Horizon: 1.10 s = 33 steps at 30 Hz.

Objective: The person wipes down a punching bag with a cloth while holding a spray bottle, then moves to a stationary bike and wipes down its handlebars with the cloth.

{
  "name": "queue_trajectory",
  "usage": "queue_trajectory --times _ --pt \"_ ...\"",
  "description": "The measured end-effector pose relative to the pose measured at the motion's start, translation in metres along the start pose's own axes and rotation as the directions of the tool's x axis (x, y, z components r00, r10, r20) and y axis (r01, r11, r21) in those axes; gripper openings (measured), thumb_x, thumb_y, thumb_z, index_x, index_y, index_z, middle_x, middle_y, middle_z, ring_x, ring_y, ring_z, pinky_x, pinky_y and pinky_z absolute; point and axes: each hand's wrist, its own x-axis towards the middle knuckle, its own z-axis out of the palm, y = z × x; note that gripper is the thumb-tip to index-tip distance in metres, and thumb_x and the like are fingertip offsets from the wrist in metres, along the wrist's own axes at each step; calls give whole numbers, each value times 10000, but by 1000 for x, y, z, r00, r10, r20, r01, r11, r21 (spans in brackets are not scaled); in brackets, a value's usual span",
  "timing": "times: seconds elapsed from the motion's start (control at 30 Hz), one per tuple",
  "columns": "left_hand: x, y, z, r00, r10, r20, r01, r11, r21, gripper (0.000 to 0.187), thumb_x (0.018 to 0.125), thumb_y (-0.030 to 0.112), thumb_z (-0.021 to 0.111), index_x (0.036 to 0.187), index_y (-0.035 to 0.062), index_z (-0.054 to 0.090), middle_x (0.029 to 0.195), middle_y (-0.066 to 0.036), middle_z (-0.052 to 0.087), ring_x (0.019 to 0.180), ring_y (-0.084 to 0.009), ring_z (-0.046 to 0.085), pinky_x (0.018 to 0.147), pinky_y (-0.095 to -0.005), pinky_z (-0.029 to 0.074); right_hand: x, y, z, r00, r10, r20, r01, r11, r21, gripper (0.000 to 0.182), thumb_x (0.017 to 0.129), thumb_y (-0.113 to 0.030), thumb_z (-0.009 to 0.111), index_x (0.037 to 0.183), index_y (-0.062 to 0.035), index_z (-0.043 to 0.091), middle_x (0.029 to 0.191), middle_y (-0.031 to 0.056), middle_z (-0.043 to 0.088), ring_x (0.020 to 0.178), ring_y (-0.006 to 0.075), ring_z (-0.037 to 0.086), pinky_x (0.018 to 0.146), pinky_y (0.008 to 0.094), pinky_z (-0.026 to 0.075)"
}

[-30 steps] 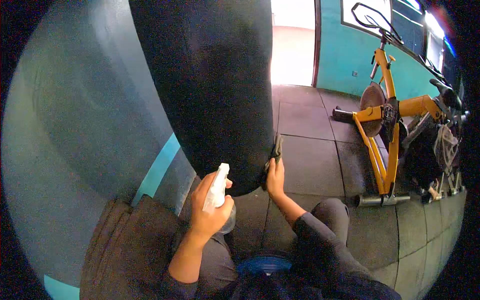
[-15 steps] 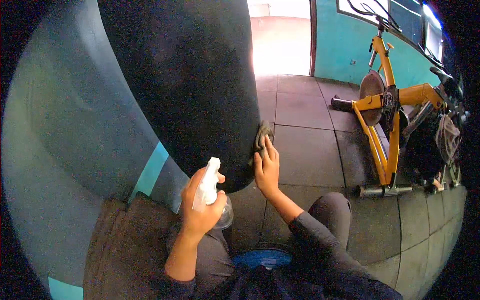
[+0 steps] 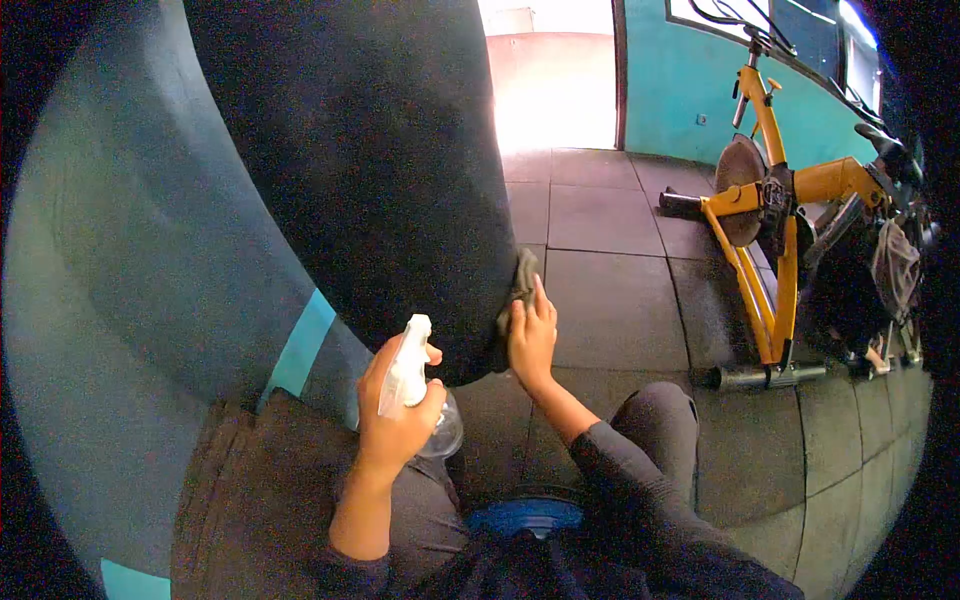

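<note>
A large black punching bag [image 3: 350,160] hangs in front of me, its rounded lower end just above the floor. My left hand [image 3: 395,415] is wrapped round the neck of a spray bottle [image 3: 408,365] with a white trigger head and a clear body. The nozzle points up and toward the bag. With bent fingers, my right hand [image 3: 533,335] presses a crumpled grey-green cloth [image 3: 524,280] against the bag's lower right side. Part of the cloth is hidden behind the fingers.
A yellow exercise bike [image 3: 770,210] stands on the right. Dark rubber tiles [image 3: 610,300] cover the floor. On the left is a grey-blue wall [image 3: 130,250] with turquoise marks, and a bright doorway [image 3: 555,90] opens at the back. Something blue [image 3: 525,515] lies beneath me.
The cloth and my right hand have shifted slightly down along the bag's side. The bag's lower edge sits a little differently, and the view has turned slightly. My left hand keeps its grip.
</note>
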Motion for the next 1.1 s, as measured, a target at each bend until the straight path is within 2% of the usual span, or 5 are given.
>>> queue_trajectory --times 0.2,0.4,0.57,0.7,1.1 --pt "-1 -4 -2 1000 -16 19 15 999 36 521 669 -33 619 1181 18 540 923 -63 631 854 -175 611 776 -295 480 16 -36 -5 995 95 13 -86 819 568 478 980 -261 395 1352 38 408 1456 194 341 1361 361 282 1105 379 221" --pt "-2 -2 -1 1000 -3 2 3 999 53 510 672 -31 616 1175 17 546 919 -64 635 844 -164 610 772 -295 481 27 -80 -25 940 -313 -135 341 871 354 438 960 -216 401 1325 25 429 1448 198 346 1328 389 318 1088 419 241" --pt "1 -5 0 1000 12 24 -14 999 46 485 650 -51 606 1129 5 555 910 -103 636 815 -250 630 722 -346 496 -13 39 28 974 208 94 -228 892 390 432 978 -276 366 1269 28 466 1269 253 478 1158 435 435 1012 423 319" --pt "3 -7 3 999 46 -3 -46 999 9 484 651 -52 607 1129 4 556 908 -106 634 814 -252 630 721 -349 496 -12 21 38 972 216 -91 -174 924 340 587 966 -315 408 1399 56 269 1419 278 319 1319 425 286 1106 410 196" --pt "4 1 10 998 25 60 -25 1000 1 538 668 -57 618 1195 12 535 931 -67 626 853 -166 607 768 -291 480 -18 -29 3 934 -358 11 352 924 150 756 838 -282 598 1446 -16 236 1522 263 65 1406 443 31 1114 560 45"
